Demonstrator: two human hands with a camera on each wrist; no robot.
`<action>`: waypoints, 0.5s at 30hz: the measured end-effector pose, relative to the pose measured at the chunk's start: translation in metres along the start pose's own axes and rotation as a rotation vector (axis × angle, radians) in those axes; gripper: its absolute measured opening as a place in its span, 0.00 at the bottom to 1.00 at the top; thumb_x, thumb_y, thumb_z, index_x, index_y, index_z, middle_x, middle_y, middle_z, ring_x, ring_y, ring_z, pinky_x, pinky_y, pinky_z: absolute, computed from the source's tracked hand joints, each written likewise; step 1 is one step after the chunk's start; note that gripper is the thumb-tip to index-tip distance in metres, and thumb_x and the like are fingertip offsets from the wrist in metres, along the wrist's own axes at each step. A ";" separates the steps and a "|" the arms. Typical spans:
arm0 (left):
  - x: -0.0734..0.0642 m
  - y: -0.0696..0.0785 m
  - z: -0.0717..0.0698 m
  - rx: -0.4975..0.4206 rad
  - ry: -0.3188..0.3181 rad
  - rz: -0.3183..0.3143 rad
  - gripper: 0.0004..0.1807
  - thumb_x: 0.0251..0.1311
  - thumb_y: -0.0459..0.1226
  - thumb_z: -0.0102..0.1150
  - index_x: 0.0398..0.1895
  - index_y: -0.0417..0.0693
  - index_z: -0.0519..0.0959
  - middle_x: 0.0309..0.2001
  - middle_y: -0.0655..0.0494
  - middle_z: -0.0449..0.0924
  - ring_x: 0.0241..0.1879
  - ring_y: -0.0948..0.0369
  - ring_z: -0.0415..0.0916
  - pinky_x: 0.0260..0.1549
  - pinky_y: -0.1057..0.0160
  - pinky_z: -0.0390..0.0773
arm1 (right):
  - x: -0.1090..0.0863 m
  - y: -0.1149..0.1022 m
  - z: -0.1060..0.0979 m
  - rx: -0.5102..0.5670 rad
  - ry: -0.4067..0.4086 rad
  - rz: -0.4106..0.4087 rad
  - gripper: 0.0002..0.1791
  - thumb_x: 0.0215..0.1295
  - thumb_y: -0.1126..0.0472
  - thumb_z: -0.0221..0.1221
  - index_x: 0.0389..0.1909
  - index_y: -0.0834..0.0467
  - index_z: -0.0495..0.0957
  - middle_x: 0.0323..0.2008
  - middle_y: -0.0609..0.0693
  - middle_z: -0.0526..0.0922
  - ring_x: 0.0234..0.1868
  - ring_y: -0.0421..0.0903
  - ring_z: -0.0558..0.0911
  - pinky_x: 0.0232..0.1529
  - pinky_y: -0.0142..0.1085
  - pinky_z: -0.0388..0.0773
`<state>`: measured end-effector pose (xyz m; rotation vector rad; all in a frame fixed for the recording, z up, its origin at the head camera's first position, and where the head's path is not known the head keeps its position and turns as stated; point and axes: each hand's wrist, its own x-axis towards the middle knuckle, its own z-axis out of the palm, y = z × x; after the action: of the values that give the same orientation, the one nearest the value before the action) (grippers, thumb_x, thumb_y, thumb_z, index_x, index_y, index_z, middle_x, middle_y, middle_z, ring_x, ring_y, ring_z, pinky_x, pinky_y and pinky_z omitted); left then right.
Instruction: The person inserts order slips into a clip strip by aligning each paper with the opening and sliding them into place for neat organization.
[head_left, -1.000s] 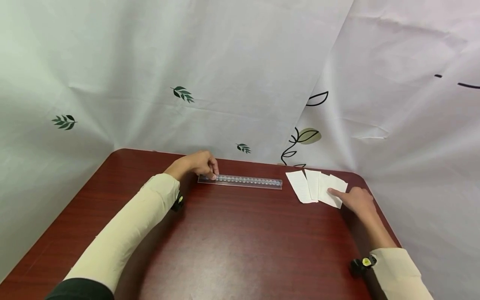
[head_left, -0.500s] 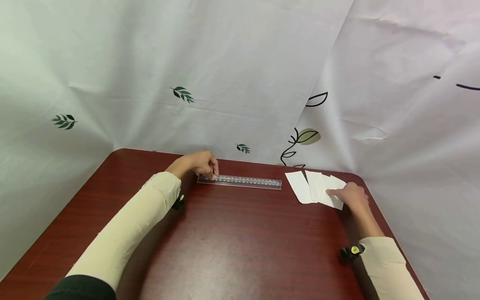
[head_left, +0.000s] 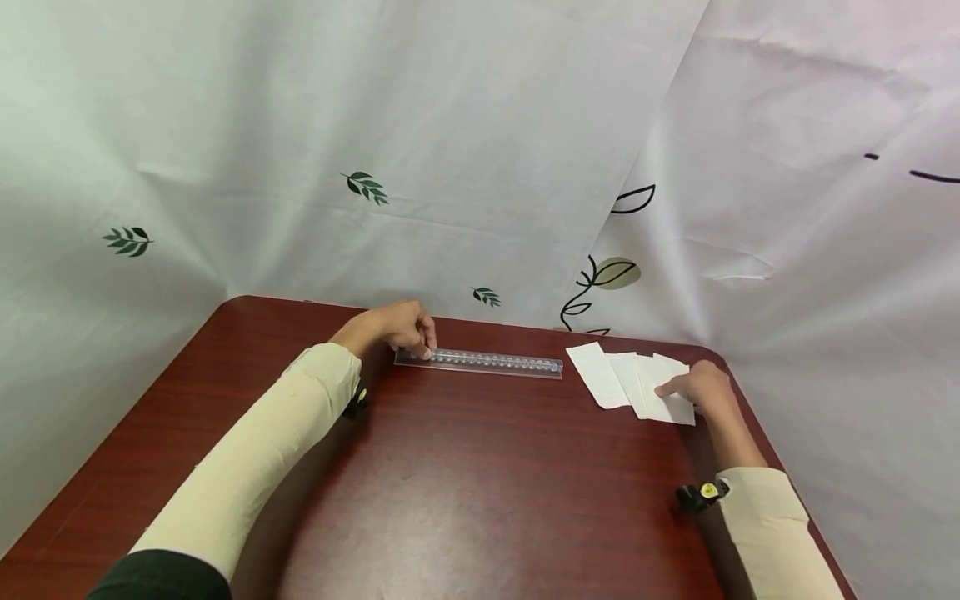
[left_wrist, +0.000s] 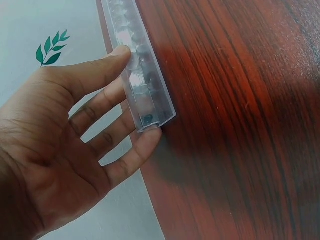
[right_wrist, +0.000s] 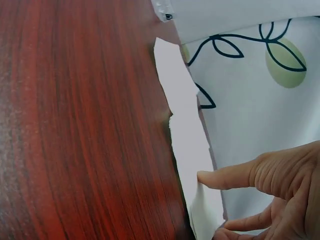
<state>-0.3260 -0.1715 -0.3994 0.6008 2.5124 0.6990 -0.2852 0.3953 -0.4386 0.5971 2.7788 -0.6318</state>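
My left hand [head_left: 401, 325] holds the left end of a long clear plastic strip [head_left: 495, 362] with a row of rounded bumps. In the left wrist view the thumb lies on top of the strip [left_wrist: 142, 75], and the other fingers are behind and under its end. On the right, several white paper slips [head_left: 596, 377] lie fanned out and overlapping. My right hand [head_left: 708, 390] pinches the rightmost paper at its outer edge. The right wrist view shows the thumb on the paper [right_wrist: 187, 135]; its fingertips at the far edge are partly hidden.
The dark red wooden table [head_left: 480, 483] has rounded far corners. A white cloth [head_left: 465, 167] with leaf prints hangs right behind its back edge and along the sides. Both wrists wear small black cameras [head_left: 697, 497].
My right hand has moved left and grips the paper's edge. The slips have shifted, the right ones turning slightly toward me. My left hand and the plastic strip stay nearly still.
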 end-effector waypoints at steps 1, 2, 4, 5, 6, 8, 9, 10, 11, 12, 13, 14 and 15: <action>0.000 0.000 0.000 0.002 0.001 0.000 0.03 0.68 0.34 0.78 0.42 0.47 0.93 0.33 0.59 0.89 0.30 0.65 0.78 0.26 0.66 0.79 | -0.005 -0.004 -0.002 -0.004 0.007 0.022 0.53 0.54 0.50 0.83 0.67 0.83 0.72 0.58 0.76 0.82 0.51 0.65 0.86 0.51 0.52 0.89; 0.001 0.000 0.000 0.007 0.001 0.001 0.03 0.68 0.34 0.78 0.42 0.47 0.93 0.33 0.59 0.89 0.30 0.65 0.79 0.26 0.66 0.79 | -0.012 -0.007 -0.005 -0.006 0.005 0.031 0.53 0.54 0.49 0.83 0.67 0.83 0.72 0.60 0.76 0.81 0.54 0.65 0.85 0.55 0.54 0.88; 0.001 0.000 0.000 0.012 0.000 0.004 0.03 0.69 0.35 0.78 0.42 0.47 0.93 0.33 0.59 0.90 0.30 0.65 0.79 0.26 0.66 0.79 | -0.021 -0.011 -0.009 -0.010 -0.002 0.034 0.55 0.52 0.48 0.83 0.67 0.84 0.71 0.62 0.77 0.80 0.58 0.68 0.85 0.61 0.57 0.86; 0.001 0.000 -0.001 0.012 -0.001 0.005 0.03 0.69 0.36 0.77 0.42 0.47 0.93 0.34 0.59 0.90 0.30 0.65 0.79 0.26 0.66 0.79 | -0.025 -0.013 -0.010 -0.014 -0.001 0.035 0.55 0.52 0.48 0.83 0.67 0.84 0.71 0.63 0.78 0.80 0.60 0.69 0.84 0.64 0.59 0.84; 0.000 0.000 -0.001 0.012 -0.001 0.005 0.03 0.69 0.36 0.77 0.42 0.47 0.93 0.34 0.58 0.90 0.30 0.65 0.78 0.26 0.66 0.79 | -0.027 -0.013 -0.010 -0.012 -0.001 0.030 0.56 0.51 0.48 0.83 0.68 0.84 0.70 0.65 0.78 0.79 0.62 0.70 0.83 0.67 0.60 0.83; 0.000 0.001 -0.001 0.012 0.000 0.005 0.02 0.70 0.36 0.77 0.42 0.47 0.93 0.34 0.58 0.90 0.30 0.65 0.78 0.26 0.66 0.78 | -0.033 -0.015 -0.012 0.006 -0.019 0.016 0.58 0.53 0.49 0.82 0.69 0.86 0.68 0.66 0.80 0.77 0.64 0.72 0.81 0.70 0.62 0.80; 0.000 0.000 -0.001 0.013 0.001 0.005 0.02 0.70 0.36 0.77 0.42 0.47 0.93 0.34 0.59 0.90 0.29 0.65 0.78 0.26 0.66 0.78 | -0.035 -0.015 -0.013 0.009 -0.028 0.006 0.58 0.54 0.49 0.82 0.69 0.87 0.66 0.66 0.81 0.76 0.63 0.73 0.80 0.69 0.62 0.81; 0.000 0.001 0.000 0.009 0.001 0.003 0.02 0.70 0.36 0.77 0.42 0.48 0.93 0.33 0.59 0.89 0.29 0.65 0.77 0.26 0.66 0.78 | -0.037 -0.015 -0.014 0.008 -0.027 0.000 0.57 0.54 0.49 0.82 0.69 0.87 0.67 0.64 0.81 0.77 0.62 0.72 0.81 0.67 0.62 0.81; -0.001 0.001 0.000 0.004 0.002 0.002 0.02 0.70 0.36 0.77 0.41 0.48 0.93 0.33 0.59 0.89 0.29 0.65 0.77 0.26 0.66 0.77 | -0.038 -0.016 -0.014 0.009 -0.025 -0.004 0.56 0.55 0.49 0.81 0.68 0.87 0.67 0.61 0.80 0.79 0.59 0.71 0.82 0.65 0.61 0.83; -0.001 0.001 0.000 0.001 0.003 0.002 0.02 0.70 0.35 0.77 0.41 0.47 0.93 0.32 0.60 0.88 0.29 0.65 0.77 0.26 0.67 0.77 | -0.039 -0.015 -0.014 0.013 -0.021 -0.007 0.55 0.56 0.50 0.81 0.68 0.87 0.68 0.58 0.79 0.80 0.57 0.69 0.82 0.62 0.59 0.83; -0.001 0.001 0.000 -0.001 0.004 0.002 0.02 0.69 0.35 0.77 0.41 0.47 0.93 0.31 0.60 0.88 0.29 0.65 0.76 0.26 0.67 0.76 | -0.040 -0.015 -0.015 0.014 -0.019 -0.009 0.54 0.56 0.50 0.81 0.66 0.87 0.68 0.55 0.76 0.81 0.54 0.67 0.82 0.58 0.57 0.84; -0.001 0.001 0.000 0.002 0.006 0.003 0.02 0.69 0.36 0.77 0.40 0.48 0.93 0.31 0.60 0.87 0.29 0.65 0.76 0.26 0.67 0.76 | -0.040 -0.015 -0.015 0.016 -0.016 -0.013 0.53 0.57 0.50 0.81 0.65 0.87 0.69 0.50 0.74 0.81 0.51 0.65 0.81 0.54 0.55 0.84; -0.001 0.001 0.000 0.001 0.008 0.003 0.01 0.69 0.35 0.77 0.40 0.48 0.93 0.31 0.60 0.87 0.29 0.64 0.76 0.26 0.67 0.76 | -0.040 -0.014 -0.015 0.021 -0.015 -0.018 0.51 0.57 0.51 0.80 0.64 0.87 0.69 0.47 0.71 0.80 0.48 0.63 0.80 0.50 0.53 0.83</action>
<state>-0.3246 -0.1715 -0.3983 0.6037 2.5196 0.7025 -0.2575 0.3771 -0.4082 0.5702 2.7698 -0.6674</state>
